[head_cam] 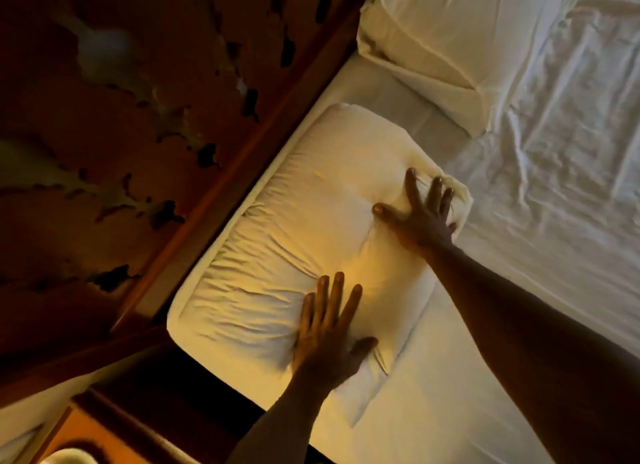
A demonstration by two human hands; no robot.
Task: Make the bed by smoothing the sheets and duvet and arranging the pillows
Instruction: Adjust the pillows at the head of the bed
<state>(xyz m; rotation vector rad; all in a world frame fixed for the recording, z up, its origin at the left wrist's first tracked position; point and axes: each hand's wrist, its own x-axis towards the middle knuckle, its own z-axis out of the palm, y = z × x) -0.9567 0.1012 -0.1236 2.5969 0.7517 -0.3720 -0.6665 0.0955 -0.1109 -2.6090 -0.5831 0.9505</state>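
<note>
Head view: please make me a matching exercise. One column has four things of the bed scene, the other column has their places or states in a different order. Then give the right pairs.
Things:
1. left hand
2. right hand
3. near pillow
4. far pillow

Places or states:
A. lies untouched at the top of the view
B. wrinkled, under both hands
C. flat on the pillow's nearer end
D. fingers spread on the pillow's farther corner

Pairs: 1-C, 2-D, 3-B, 4-A
</note>
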